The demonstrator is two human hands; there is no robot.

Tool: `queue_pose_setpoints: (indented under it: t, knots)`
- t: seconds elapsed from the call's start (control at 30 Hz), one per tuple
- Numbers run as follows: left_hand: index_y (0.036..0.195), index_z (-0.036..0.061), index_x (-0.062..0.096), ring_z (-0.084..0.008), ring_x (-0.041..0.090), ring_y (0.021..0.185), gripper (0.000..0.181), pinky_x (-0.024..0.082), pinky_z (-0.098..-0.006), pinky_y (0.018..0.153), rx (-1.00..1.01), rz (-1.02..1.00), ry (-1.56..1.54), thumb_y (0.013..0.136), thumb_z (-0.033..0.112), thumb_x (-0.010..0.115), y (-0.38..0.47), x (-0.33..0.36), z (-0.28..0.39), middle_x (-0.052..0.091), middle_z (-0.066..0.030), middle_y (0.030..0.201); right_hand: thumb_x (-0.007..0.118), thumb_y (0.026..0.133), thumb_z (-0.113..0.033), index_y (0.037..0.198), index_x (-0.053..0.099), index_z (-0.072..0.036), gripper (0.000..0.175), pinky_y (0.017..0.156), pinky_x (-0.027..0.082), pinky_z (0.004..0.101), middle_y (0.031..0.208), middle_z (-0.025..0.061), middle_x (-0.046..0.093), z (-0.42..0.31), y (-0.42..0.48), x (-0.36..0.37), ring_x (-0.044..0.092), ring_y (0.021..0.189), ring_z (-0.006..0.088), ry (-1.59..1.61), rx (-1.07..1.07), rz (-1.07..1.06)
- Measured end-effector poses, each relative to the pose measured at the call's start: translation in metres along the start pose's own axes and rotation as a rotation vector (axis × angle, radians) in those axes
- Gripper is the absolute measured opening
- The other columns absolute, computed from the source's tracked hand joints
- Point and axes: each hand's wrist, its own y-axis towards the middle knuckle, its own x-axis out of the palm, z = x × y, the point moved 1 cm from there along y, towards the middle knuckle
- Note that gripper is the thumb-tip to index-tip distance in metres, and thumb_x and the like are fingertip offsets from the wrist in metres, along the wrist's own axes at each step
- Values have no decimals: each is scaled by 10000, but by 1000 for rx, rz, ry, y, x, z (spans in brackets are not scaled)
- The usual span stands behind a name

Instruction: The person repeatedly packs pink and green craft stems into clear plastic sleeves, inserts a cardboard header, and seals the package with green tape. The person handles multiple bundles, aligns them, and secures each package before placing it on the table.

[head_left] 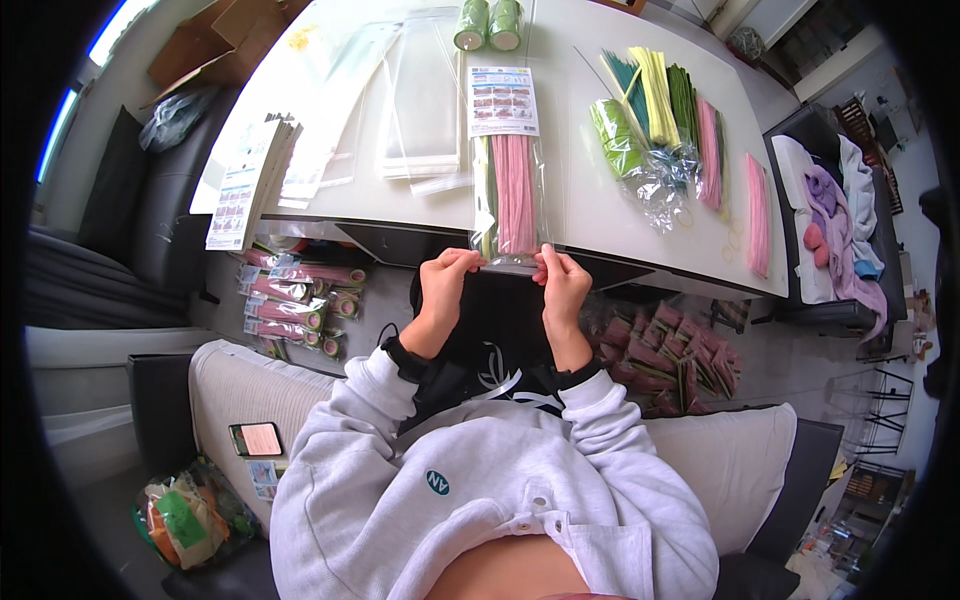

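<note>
A clear plastic bag [541,172] lies along the white table and reaches over its front edge. Inside it are pink chenille stems [514,196], a few green ones beside them on the left, and a printed card [502,101] with small pictures at the far end. My left hand [444,283] pinches the near left corner of the bag between thumb and fingers. At the near right corner, my right hand [561,279] pinches the plastic in the same way. The near end of the bag is stretched between both hands.
Two green tape rolls [488,25] stand behind the bag. Flat clear bags [422,97] and a stack of printed cards [241,187] lie left. Bundled chenille stems [654,97] and a loose pink bundle [757,215] lie right. Filled packs [675,349] are piled below the table.
</note>
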Motion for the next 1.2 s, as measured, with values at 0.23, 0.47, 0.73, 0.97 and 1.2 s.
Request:
queue_pose_setpoints:
  t: [0.23,0.47,0.73,0.97,1.2]
  knots:
    - [633,-27,635,-110,541,546,355,434,-232,558,-118,4,322,813,270,706,14,0,5,616,-70,606,648,870,-249,766,612,45,313,465,461,232,614,32,597,-13,9,0,571,488,114,-191,94,-43]
    - [631,-27,635,-115,561,547,377,444,-225,539,-239,-141,431,829,290,686,25,-10,22,627,-73,610,516,951,-238,869,622,55,322,522,518,258,675,86,635,-21,5,7,624,583,157,8,171,-219]
    - [1195,28,538,-111,609,837,339,506,-240,670,13,-314,77,945,257,542,-24,10,55,648,-62,957,575,877,-85,987,651,48,189,661,518,349,859,210,654,-62,-62,25,662,766,307,-710,-993,-128]
    - [1212,-19,490,-118,598,889,404,484,-252,781,23,-116,-22,838,29,634,-41,-35,58,632,-68,975,680,771,-111,909,674,1,178,763,528,347,910,135,677,-62,-107,49,660,883,285,-524,-1022,-736]
    - [1310,19,426,-133,606,920,470,487,-250,802,418,343,-36,863,-17,566,-65,-187,96,616,-87,1086,654,831,-91,934,697,-21,131,678,524,258,858,130,694,-76,-88,19,686,766,224,-429,-623,-815]
